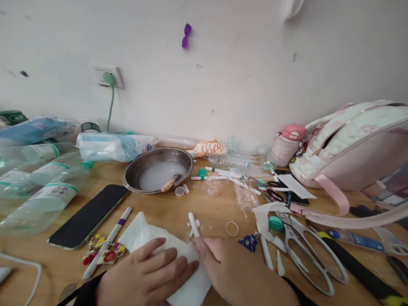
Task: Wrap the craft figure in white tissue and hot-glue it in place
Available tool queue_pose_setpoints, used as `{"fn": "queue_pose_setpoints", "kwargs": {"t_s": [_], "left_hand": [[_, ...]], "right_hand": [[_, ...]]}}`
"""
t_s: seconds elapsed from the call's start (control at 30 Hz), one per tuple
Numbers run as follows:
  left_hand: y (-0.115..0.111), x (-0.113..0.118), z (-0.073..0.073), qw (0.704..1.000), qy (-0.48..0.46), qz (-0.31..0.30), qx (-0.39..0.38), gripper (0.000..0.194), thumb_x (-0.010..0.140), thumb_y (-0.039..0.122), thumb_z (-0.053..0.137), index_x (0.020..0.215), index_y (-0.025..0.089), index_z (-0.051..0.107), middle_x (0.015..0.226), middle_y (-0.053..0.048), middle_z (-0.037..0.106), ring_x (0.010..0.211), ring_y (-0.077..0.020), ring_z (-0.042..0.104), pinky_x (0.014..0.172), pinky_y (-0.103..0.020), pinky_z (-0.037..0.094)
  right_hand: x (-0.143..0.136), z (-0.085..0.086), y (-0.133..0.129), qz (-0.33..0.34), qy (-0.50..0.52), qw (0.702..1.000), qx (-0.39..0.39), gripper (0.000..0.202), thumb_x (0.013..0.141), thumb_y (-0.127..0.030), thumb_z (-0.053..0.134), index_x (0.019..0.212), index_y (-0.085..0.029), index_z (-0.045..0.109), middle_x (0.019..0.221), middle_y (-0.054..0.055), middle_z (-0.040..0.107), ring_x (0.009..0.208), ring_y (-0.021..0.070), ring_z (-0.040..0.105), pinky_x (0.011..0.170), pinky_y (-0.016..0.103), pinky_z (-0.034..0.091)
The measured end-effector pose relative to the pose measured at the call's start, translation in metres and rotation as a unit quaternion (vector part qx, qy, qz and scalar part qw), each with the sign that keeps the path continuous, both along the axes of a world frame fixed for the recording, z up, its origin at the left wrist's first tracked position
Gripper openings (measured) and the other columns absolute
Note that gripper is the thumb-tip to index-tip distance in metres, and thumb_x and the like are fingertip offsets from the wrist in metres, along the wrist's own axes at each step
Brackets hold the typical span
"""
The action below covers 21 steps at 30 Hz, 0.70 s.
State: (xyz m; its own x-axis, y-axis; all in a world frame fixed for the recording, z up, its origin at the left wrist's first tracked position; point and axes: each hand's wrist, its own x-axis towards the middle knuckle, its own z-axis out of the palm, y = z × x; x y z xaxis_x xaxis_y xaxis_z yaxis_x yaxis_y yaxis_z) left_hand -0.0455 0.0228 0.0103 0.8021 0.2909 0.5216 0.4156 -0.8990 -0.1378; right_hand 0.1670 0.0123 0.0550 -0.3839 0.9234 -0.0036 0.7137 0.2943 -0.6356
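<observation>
Lying in the near middle of the wooden surface (153, 204), the white sheet (142, 230) sits partly under both hands. The left hand (153, 270) rests across it with its fingers extended and slightly apart, pressing on the sheet and grasping nothing visible. The right hand (236, 265) is curled at the sheet's right edge, thumb drawn in, right by the near end of a short white stick (193, 223); I cannot tell whether its fingers grip the stick or only touch it. Small white bits lie around the stick.

To the right are a thin white ring (232, 229), a dark blue crumpled piece (249, 242), a green cap (276, 223) and large grey-handled scissors (286, 219). To the left, a white stick with a purple band (111, 238) lies across red and yellow trinkets (110, 256), and a dark phone (91, 214) rests beyond them.

Farther off, a metal bowl (130, 168) holds cloudy liquid and a wooden-handled tool (169, 183), which leans on its near rim. Clear bottles (54, 197) lie at far left; a pink flask (284, 148) stands beside a pale backpack (357, 148) at far right.
</observation>
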Motion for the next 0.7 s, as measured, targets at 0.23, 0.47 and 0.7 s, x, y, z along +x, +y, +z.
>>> {"fn": "queue_pose_setpoints", "kwargs": {"t_s": [0.23,0.47,0.7], "left_hand": [[-0.002,0.017,0.014,0.990,0.126,0.064,0.010,0.043,0.088,0.058,0.044,0.105,0.023,0.062,0.121,0.001,0.067,0.110,-0.0135,0.058,0.097,-0.033,0.029],[0.005,0.008,0.030,0.994,0.044,0.099,-0.015,0.053,0.089,0.057,0.041,0.124,0.017,0.050,0.113,-0.005,0.071,0.100,-0.0205,0.065,0.100,-0.037,0.024],[0.021,0.029,0.087,0.972,-0.138,0.180,-0.060,0.067,0.075,0.061,0.054,0.125,0.020,0.036,0.104,-0.010,0.064,0.094,-0.0303,0.060,0.093,-0.048,0.030]], "right_hand": [[0.021,0.017,0.014,-0.008,-0.021,0.998,-0.066,0.036,0.094,-0.030,0.035,0.086,-0.019,0.069,0.093,0.008,0.073,0.084,0.0208,0.067,0.067,0.030,0.043],[0.037,0.035,0.022,-0.087,0.072,0.994,0.004,0.027,0.090,-0.029,0.045,0.099,-0.018,0.068,0.112,0.007,0.069,0.108,0.0206,0.059,0.093,0.034,0.042],[0.042,0.055,0.006,-0.120,0.255,0.910,0.304,0.012,0.088,-0.016,0.052,0.089,-0.025,0.061,0.091,-0.003,0.062,0.090,0.0090,0.058,0.082,0.019,0.043]]}}
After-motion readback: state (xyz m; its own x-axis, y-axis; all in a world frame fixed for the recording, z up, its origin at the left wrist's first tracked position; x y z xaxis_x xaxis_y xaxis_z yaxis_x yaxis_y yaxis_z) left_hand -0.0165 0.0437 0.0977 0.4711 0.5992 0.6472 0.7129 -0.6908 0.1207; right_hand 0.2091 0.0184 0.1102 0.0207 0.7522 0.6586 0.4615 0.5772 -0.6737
